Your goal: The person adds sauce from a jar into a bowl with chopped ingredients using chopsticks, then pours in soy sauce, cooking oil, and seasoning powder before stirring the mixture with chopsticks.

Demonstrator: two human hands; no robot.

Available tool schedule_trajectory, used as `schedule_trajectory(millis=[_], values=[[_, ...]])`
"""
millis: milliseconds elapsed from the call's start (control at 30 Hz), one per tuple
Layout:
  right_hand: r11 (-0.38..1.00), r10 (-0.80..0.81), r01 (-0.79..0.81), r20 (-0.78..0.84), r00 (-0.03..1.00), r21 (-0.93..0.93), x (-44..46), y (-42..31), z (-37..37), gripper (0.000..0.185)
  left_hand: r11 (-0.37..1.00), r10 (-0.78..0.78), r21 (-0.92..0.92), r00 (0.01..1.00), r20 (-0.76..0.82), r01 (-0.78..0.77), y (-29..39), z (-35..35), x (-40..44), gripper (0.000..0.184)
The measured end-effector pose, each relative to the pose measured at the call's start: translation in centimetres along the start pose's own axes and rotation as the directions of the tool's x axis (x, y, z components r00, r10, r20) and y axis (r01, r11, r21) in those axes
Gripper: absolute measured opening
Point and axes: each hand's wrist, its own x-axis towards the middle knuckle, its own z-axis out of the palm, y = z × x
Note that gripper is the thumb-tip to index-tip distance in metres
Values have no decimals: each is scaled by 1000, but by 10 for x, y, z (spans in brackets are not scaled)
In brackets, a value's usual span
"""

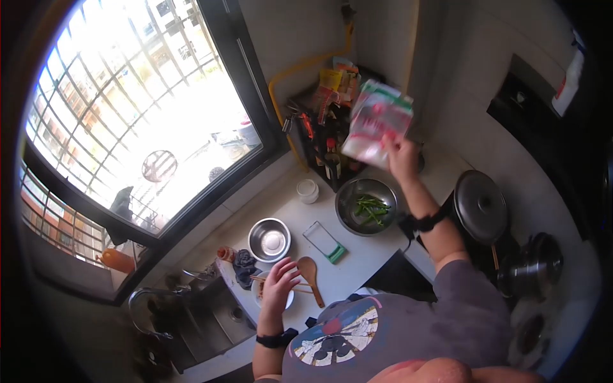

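Note:
My right hand point(402, 158) is raised and pinches the lower edge of a clear plastic packet point(377, 124) with pink and green print, blurred by motion. White contents show at the packet's bottom. Below it stands a steel bowl point(345, 220) with green peppers or pods point(371, 209) in it. My left hand point(278, 287) hovers over a white bowl point(285, 303), fingers apart and nothing seen in them. Chopsticks point(303, 284) lie across that bowl. Beside them rests a wooden spoon point(309, 273).
A small steel bowl point(257, 241), a green-handled peeler or slicer point(334, 254) and a lidded tub point(308, 191) stand on the counter. A bottle rack point(313, 150) fills the corner. The sink point(214, 332) is left; a lidded pan point(480, 204) sits right.

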Motion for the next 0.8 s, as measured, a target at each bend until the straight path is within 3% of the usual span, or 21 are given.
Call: schedule_trajectory(millis=[67,200,267,333,367,433,500,533,567,600,633,667,700,733,767,800], values=[[996,-48,39,-111,993,-77,61,30,-1,33,999,-36,-38,968,-248,28,-2,-12,-21,47],[954,-118,48,-226,967,-295,170,107,46,41,974,13,-187,861,-508,-125,-24,-56,-66,37],[964,-255,214,-331,909,-154,199,116,77,42,967,11,-183,750,-662,-175,-29,-64,-89,35],[943,-4,-26,-87,996,-333,247,183,103,49,955,31,-181,682,-731,-237,-33,-68,-109,33],[939,35,-51,-55,998,-340,255,193,119,51,956,27,-170,650,-759,-238,-35,-66,-118,33],[989,111,-122,-123,986,-85,240,194,134,57,961,-6,-159,557,-830,-226,-37,-62,-126,39],[898,315,-246,-144,938,365,179,160,128,67,933,5,-191,540,-842,-305,-45,-64,-132,41],[989,-145,141,-450,881,-43,175,228,138,51,922,-9,-211,527,-850,-325,-66,-81,-144,40],[919,-172,260,-292,941,296,106,164,130,35,911,-68,-251,481,-874,-326,-80,-88,-142,39],[898,-273,291,-102,957,329,23,90,133,28,881,-131,-313,453,-882,-354,-95,-96,-139,38],[823,-252,60,268,930,565,-48,64,143,21,883,-188,-338,414,-890,-326,-106,-99,-133,42],[841,-429,139,488,760,523,-107,43,142,21,896,-199,-340,425,-883,-285,-121,-108,-127,47],[831,-546,233,660,515,505,-159,31,145,21,903,-256,-371,424,-869,-216,-129,-114,-119,52],[732,-681,316,668,301,604,-207,38,156,32,904,-293,-394,430,-854,-167,-137,-121,-108,55],[822,-562,110,827,-5,559,-242,51,167,50,907,-313,-405,459,-832,-115,-151,-135,-97,59],[430,-812,542,572,-116,722,-268,70,179,61,909,-353,-415,458,-816,-39,-158,-146,-83,60]])
